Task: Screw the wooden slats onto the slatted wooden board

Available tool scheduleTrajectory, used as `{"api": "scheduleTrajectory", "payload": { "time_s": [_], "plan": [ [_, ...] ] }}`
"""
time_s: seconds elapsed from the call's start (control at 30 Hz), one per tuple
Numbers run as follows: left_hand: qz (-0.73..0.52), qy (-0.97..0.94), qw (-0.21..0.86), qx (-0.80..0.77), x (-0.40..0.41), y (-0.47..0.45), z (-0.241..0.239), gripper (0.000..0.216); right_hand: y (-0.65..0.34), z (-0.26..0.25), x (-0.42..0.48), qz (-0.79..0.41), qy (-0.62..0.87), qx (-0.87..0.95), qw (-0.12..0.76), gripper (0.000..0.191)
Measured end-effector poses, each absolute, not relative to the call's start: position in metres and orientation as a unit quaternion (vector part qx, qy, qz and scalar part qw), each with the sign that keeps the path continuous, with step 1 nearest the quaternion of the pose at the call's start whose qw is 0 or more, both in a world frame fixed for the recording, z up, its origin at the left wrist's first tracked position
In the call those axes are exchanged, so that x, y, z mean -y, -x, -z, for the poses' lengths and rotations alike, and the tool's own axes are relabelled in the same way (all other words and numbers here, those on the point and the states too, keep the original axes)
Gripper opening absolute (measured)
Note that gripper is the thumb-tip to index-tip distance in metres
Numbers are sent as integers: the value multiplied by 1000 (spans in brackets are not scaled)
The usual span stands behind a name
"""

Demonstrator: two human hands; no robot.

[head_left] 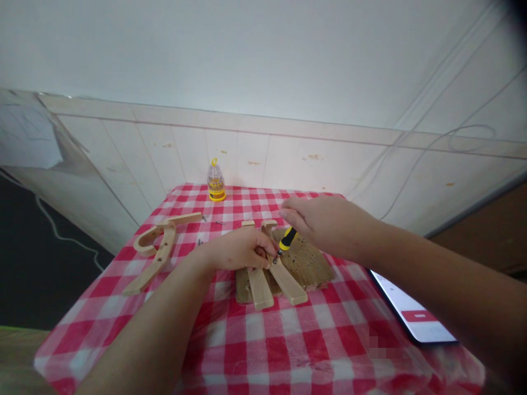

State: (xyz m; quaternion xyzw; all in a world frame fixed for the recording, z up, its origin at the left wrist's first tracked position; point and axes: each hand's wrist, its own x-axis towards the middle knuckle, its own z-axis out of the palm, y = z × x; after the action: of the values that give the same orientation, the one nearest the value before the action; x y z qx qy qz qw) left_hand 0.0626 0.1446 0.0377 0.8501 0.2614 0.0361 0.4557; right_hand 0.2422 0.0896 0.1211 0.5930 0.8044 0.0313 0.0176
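My right hand (310,219) is closed on the top of a black and yellow screwdriver (287,240), which is tilted with its tip down. Its tip meets a screw hole in a pale wooden piece (290,284). My left hand (242,248) is closed on that wooden piece by the screwdriver tip, fingers curled; whether it also pinches a screw is hidden. Beside it another flat wooden arm (261,291) angles away. Both lie over a worn, pitted wooden board (308,260).
A curved wooden assembly (164,249) with dark screw holes lies at left. Small screws (220,223) are scattered behind my left hand. A clear, yellow-based bit case (216,184) stands at the back near the wall. A lit tablet or phone (420,312) lies at right under my forearm.
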Motion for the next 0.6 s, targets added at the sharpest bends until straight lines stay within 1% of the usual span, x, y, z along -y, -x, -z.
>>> {"api": "scheduleTrajectory", "payload": {
  "time_s": [0.07,0.1,0.13,0.17,0.2,0.27,0.33,0.4,0.47,0.53,0.6],
  "plan": [
    [-35,-845,466,-261,-145,-62,-37,20,-248,-121,-85,80,-549,-832,-29,42],
    [-34,-842,470,-261,-145,-62,-37,19,-252,-122,-84,123,-525,-841,-37,43],
    [-32,-840,474,-262,-145,-62,-36,19,-255,-123,-85,141,-505,-851,-31,43],
    [-31,-837,478,-264,-145,-62,-36,19,-257,-123,-86,125,-498,-858,-16,42],
    [-33,-835,480,-266,-145,-62,-36,18,-257,-123,-88,84,-514,-854,6,42],
    [-38,-838,474,-269,-145,-62,-36,18,-252,-122,-94,-26,-572,-818,56,50],
    [-41,-839,469,-273,-144,-62,-36,18,-244,-118,-97,-96,-622,-774,70,57],
    [-35,-839,470,-271,-144,-62,-36,19,-237,-114,-96,-83,-629,-773,24,55],
    [-34,-839,474,-265,-145,-62,-36,19,-234,-111,-92,-8,-602,-797,-41,50],
    [-42,-841,474,-257,-145,-61,-35,20,-237,-113,-87,62,-545,-831,-89,45],
    [-50,-844,469,-255,-145,-61,-35,20,-240,-117,-82,88,-482,-867,-95,42]
  ]
}}
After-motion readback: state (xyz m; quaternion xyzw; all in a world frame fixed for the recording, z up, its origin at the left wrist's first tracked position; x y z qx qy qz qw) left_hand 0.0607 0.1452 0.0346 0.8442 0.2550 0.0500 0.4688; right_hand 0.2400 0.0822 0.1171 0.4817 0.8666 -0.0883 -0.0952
